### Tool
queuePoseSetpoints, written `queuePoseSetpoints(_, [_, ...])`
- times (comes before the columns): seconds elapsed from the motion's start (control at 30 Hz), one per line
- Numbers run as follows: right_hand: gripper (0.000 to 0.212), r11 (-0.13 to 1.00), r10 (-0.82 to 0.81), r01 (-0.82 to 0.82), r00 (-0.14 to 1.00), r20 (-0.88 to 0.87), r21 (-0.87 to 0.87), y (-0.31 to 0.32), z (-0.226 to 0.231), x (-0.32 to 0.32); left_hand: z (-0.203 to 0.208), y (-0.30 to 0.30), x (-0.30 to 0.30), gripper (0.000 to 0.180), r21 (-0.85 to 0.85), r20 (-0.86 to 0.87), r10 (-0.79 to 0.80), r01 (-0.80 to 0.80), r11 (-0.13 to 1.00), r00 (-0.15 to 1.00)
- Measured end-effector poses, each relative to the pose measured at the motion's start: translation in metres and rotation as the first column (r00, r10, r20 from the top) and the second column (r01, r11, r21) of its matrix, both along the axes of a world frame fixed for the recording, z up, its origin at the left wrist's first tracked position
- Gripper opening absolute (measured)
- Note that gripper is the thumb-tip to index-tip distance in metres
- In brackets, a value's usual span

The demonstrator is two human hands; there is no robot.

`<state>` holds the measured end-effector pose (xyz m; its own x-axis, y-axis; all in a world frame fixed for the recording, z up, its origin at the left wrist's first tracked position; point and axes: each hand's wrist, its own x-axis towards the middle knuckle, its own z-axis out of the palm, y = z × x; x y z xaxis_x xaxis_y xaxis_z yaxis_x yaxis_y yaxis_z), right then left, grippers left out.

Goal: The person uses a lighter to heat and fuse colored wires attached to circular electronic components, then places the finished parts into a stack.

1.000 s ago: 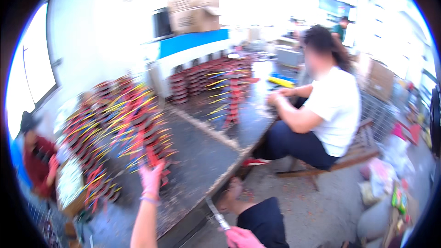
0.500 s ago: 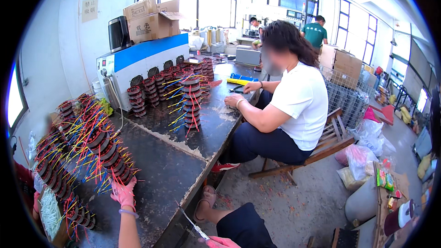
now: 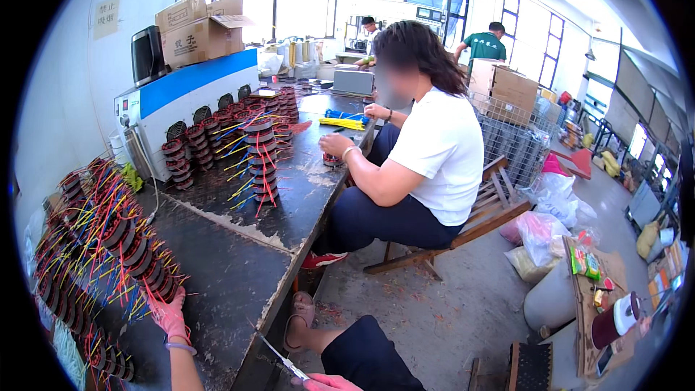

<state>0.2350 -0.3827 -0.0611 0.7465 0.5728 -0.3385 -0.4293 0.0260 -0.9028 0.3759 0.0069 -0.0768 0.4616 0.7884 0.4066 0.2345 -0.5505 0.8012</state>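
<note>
My left hand (image 3: 169, 313), in a pink glove, rests with its fingers against a row of round dark coils (image 3: 108, 246) with red, yellow and blue wires, laid out on the dark workbench (image 3: 239, 275). At the bottom edge my right hand (image 3: 323, 382), also pink-gloved, grips small metal scissors (image 3: 284, 360) pointing up and left over the bench's front edge. My knee in dark trousers (image 3: 362, 351) shows below.
More stacked coils (image 3: 260, 152) stand mid-bench by a blue-and-white machine (image 3: 181, 98) with cardboard boxes (image 3: 199, 29) on top. A seated person in a white shirt (image 3: 434, 152) works at the bench on a wooden chair (image 3: 478, 217). Bags (image 3: 550, 224) and wire crates (image 3: 514, 145) lie at right.
The view has swung down and left, steadying after a blur. My left hand has dropped from raised above the coils to lie against them. The scissors stay in my right hand.
</note>
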Motion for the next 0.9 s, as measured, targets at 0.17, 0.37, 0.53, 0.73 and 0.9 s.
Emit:
queuePoseSetpoints(0.17, [0.028,1.0,-0.002,0.002,1.0,-0.021,-0.011,0.0,0.024,-0.002,-0.019,0.013,0.006,0.107,0.053,-0.037,0.06,-0.058,0.997,0.998])
queuePoseSetpoints(0.37, [0.028,0.993,-0.08,0.081,0.997,-0.023,0.086,-0.004,0.045,-0.004,-0.008,0.005,0.002,0.105,0.063,-0.064,0.075,-0.071,0.996,0.995])
queuePoseSetpoints(0.53, [0.028,0.994,-0.083,0.085,0.996,-0.039,0.073,-0.005,0.042,-0.006,-0.003,0.004,-0.006,0.102,0.027,-0.055,0.016,-0.015,1.0,0.998])
queuePoseSetpoints(0.73, [0.029,0.992,-0.077,0.076,0.997,0.005,0.1,-0.001,0.041,-0.007,-0.011,0.015,-0.009,0.103,0.046,-0.03,0.025,-0.023,0.999,0.999])
queuePoseSetpoints(0.9, [0.028,0.988,-0.067,0.065,0.998,0.005,0.142,-0.003,0.036,-0.011,-0.008,0.006,-0.008,0.098,-0.105,0.252,-0.218,0.251,0.962,0.943])
